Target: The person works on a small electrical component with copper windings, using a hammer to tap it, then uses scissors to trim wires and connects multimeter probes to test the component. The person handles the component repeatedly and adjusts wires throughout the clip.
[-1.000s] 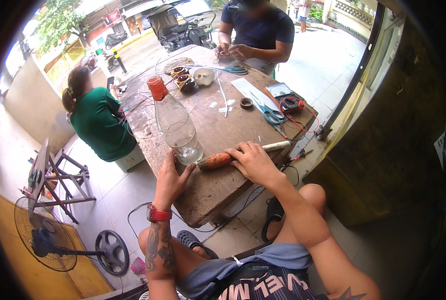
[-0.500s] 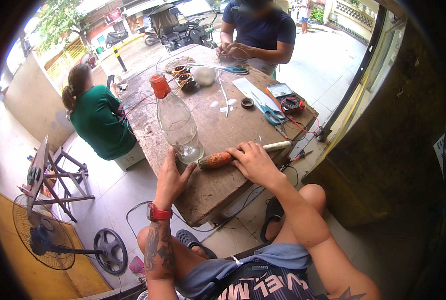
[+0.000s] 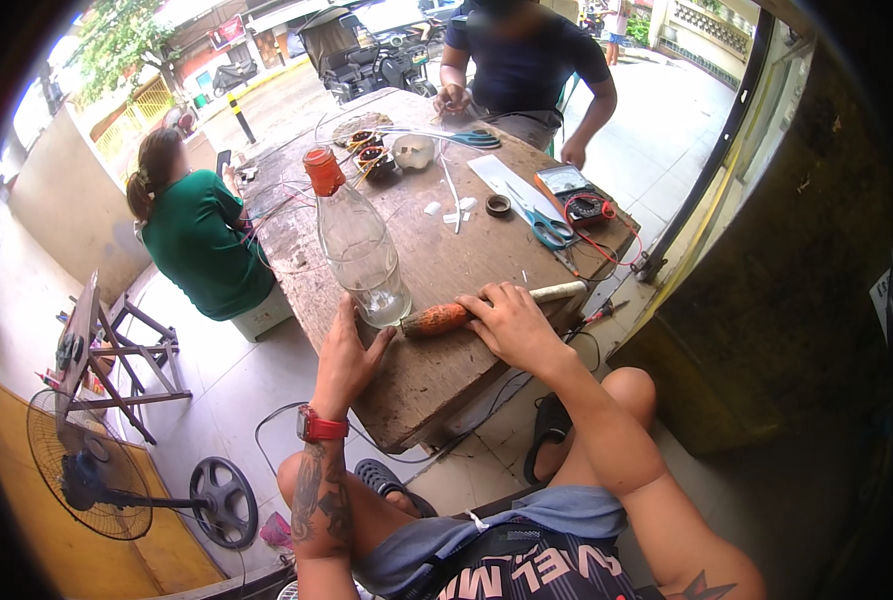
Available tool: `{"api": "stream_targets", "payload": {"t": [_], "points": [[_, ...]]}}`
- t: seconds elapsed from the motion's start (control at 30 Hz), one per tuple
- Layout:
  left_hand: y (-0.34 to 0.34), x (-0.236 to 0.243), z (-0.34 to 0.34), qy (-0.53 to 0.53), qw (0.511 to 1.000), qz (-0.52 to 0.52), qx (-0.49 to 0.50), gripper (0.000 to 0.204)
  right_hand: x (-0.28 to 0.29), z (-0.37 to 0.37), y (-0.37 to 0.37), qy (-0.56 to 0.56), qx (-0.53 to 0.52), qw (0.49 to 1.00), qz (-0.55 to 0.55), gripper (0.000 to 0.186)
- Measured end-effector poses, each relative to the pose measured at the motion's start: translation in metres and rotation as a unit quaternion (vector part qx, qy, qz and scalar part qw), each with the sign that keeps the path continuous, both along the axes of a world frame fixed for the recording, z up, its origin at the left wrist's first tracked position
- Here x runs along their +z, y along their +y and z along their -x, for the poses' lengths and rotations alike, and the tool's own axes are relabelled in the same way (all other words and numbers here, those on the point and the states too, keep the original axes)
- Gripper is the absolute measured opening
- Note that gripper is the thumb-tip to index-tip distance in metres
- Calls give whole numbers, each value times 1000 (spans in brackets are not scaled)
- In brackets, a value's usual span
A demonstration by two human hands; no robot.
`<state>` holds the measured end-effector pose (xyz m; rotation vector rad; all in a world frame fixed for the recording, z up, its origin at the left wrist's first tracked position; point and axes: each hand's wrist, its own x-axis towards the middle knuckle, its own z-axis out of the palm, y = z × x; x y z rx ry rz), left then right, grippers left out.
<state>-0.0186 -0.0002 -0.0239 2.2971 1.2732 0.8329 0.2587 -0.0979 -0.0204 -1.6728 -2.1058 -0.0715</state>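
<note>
A tall clear glass bottle [image 3: 362, 245] with an orange-red top stands upright on the worn wooden table [image 3: 447, 260]. My left hand [image 3: 347, 350] is at the bottle's base, its thumb spread from the fingers, which lie along the near left side; firm contact cannot be made out. Just right of the base lies a tool with a scuffed orange handle [image 3: 435, 321] and a pale rod [image 3: 559, 291] reaching to the table's right edge. My right hand [image 3: 512, 325] is closed over the handle's right end, fingers bent across it. The palm side is hidden.
Scissors [image 3: 549, 230], a tape roll [image 3: 498, 205], a multimeter [image 3: 572, 190], wound coils [image 3: 372, 155] and loose wires lie farther back. A person in dark blue [image 3: 527, 75] sits across, another in green [image 3: 192, 235] at left. A fan [image 3: 92, 465] stands lower left.
The person across has parted their hands; the arm on the picture's right now hangs down beside the table. My hands, the bottle and the orange-handled tool keep their places.
</note>
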Motion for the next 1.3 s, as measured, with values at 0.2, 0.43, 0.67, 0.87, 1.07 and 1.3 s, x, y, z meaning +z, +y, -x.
{"api": "stream_targets", "payload": {"t": [0.2, 0.43, 0.67, 0.87, 1.07, 1.3], "points": [[-1, 0, -1, 6, 1000, 1, 5, 89, 1, 0, -1, -1, -1, 1000, 2, 37], [-1, 0, 0, 9, 1000, 4, 6, 86, 0, 1, -1, 1, -5, 1000, -10, 37], [-1, -3, -1, 4, 999, -33, 13, 80, 2, 2, -2, -4, -4, 1000, 5, 37], [-2, 0, 0, 8, 1000, 13, 5, 89, 3, 1, -2, -10, -4, 1000, 6, 37], [-3, 3, -1, 14, 1000, 9, 5, 89, 2, 2, -1, -12, -5, 1000, 7, 38], [-4, 3, -1, 13, 1000, 13, 5, 90, 0, 2, -2, -10, -6, 1000, 2, 37]]}}
